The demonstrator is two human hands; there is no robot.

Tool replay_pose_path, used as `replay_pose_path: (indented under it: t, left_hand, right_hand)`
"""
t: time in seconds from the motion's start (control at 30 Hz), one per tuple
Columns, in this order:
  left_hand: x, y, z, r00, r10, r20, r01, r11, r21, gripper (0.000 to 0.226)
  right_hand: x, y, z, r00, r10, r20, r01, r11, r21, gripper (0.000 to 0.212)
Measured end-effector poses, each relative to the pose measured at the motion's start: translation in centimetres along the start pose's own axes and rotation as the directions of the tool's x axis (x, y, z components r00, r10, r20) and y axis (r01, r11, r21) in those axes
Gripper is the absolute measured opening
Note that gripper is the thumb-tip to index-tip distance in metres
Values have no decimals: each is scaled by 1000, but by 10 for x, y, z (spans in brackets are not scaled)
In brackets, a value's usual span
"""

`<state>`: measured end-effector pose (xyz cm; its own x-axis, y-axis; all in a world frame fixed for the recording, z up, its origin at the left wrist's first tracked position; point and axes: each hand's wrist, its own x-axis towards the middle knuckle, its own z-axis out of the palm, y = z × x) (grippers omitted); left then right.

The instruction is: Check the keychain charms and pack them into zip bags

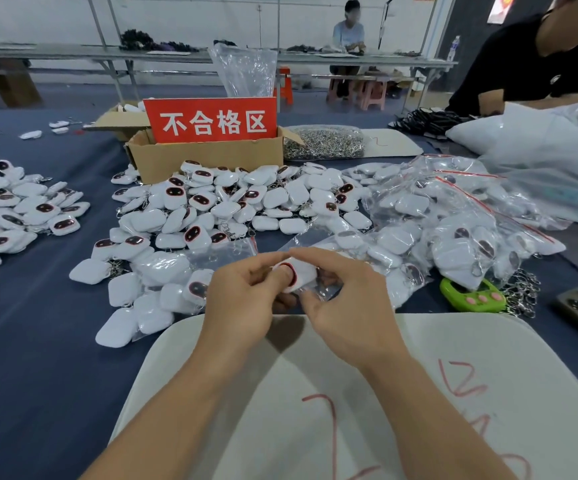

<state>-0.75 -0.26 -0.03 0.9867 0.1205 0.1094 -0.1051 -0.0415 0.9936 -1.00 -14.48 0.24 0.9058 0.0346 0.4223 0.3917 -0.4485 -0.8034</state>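
Both hands meet above the far edge of the white pad (315, 382): the left hand (242, 299) pinches a white charm (303, 271), thumb on its dark, red-rimmed face, and the right hand (346, 306) pinches a clear bag (322, 293) against the charm's other side. A pile (246, 202) of loose charms lies on the blue cloth (38, 323) just beyond, before a cardboard box (204, 157) with a red sign (211, 121); filled bags (454, 220) lie to the right

The red sign (210, 120) in the cardboard box (208, 157) reads 不合格区 (white characters).
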Motion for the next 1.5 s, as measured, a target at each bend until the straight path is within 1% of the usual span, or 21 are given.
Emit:
replay_pose_path:
  t: [0.1, 0.23, 0.3, 0.4, 0.6, 0.73, 0.8, 0.83, 0.87, 0.9, 0.93, 1.0, 1.03, 1.07, 1.1, 1.13, 1.17, 1.23, 1.3, 1.4, 1.5]
  left_hand:
    - [3, 3, -4, 997, -73, 3, 73, 990, -124, 29]
    - [2, 7, -8, 999, -30, 31, 35, 984, -172, 17]
    - [2, 7, -8, 999, -11, 42, 18, 985, -172, 20]
    - [2, 6, -5, 999, 16, 51, -9, 989, -150, 28]
    - [3, 3, -5, 997, 45, 64, -36, 991, -132, 33]
    - [3, -1, -6, 995, 76, 57, -73, 996, -40, 36]
    - [2, -6, -8, 989, 146, -22, -142, 981, 130, 30]
    - [3, -9, -10, 974, 209, -87, -178, 945, 275, 25]
    - [3, -12, -12, 949, 274, -155, -184, 881, 435, 21]
    - [2, -12, -13, 926, 316, -207, -140, 796, 589, 21]
    - [2, -11, -14, 920, 316, -231, -63, 702, 710, 28]
    - [5, -11, -14, 952, 225, -209, 65, 518, 853, 44]
    - [7, -11, -13, 965, 183, -188, 92, 435, 896, 49]
    - [9, -12, -11, 974, 154, -169, 102, 369, 924, 51]
    - [11, -13, -11, 977, 145, -157, 101, 335, 937, 50]
    - [12, -13, -10, 978, 141, -157, 102, 337, 936, 47]
    - [14, -13, -11, 975, 140, -170, 108, 367, 924, 47]
    - [14, -12, -12, 969, 138, -207, 123, 460, 879, 52]
    - [12, -10, -13, 959, 163, -230, 108, 543, 833, 56]
    - [9, -7, -13, 948, 225, -225, 45, 605, 795, 58]
    - [8, -9, -14, 943, 279, -183, -33, 625, 780, 62]
  right_hand:
    - [1, 0, 0, 995, 88, 47, -92, 992, 81, 44]
    - [2, -3, 0, 993, 108, 56, -117, 977, 178, 22]
    - [3, -3, -1, 991, 125, 52, -132, 974, 183, 16]
    - [3, -1, -4, 982, 182, 47, -188, 958, 216, 25]
    - [2, -2, -7, 971, 230, 72, -241, 921, 307, 18]
    - [2, -3, -8, 971, 226, 75, -239, 919, 314, 19]
    - [2, -2, -6, 970, 234, 67, -244, 926, 289, 24]
    - [2, -1, -6, 967, 247, 58, -253, 924, 287, 27]
    - [3, 0, -6, 964, 262, 49, -264, 918, 294, 28]
    - [3, 2, -5, 961, 275, 40, -274, 914, 301, 29]
    - [3, 3, -5, 959, 283, 32, -279, 912, 301, 29]
    - [4, 6, -5, 957, 288, 19, -282, 917, 283, 28]
    - [4, 7, -4, 958, 288, 14, -281, 921, 269, 27]
    - [4, 8, -3, 958, 286, 12, -280, 927, 250, 27]
    - [4, 9, -1, 959, 285, 11, -279, 933, 227, 29]
    - [4, 9, 0, 959, 283, 11, -279, 938, 204, 33]
    - [4, 10, 1, 959, 282, 14, -280, 943, 181, 39]
    - [4, 10, 4, 958, 287, 24, -288, 947, 144, 48]
    - [5, 10, 8, 954, 298, 29, -299, 942, 151, 37]
    - [8, 7, 15, 947, 320, 22, -319, 929, 186, 18]
    - [14, 2, 23, 944, 327, 44, -327, 910, 256, 16]
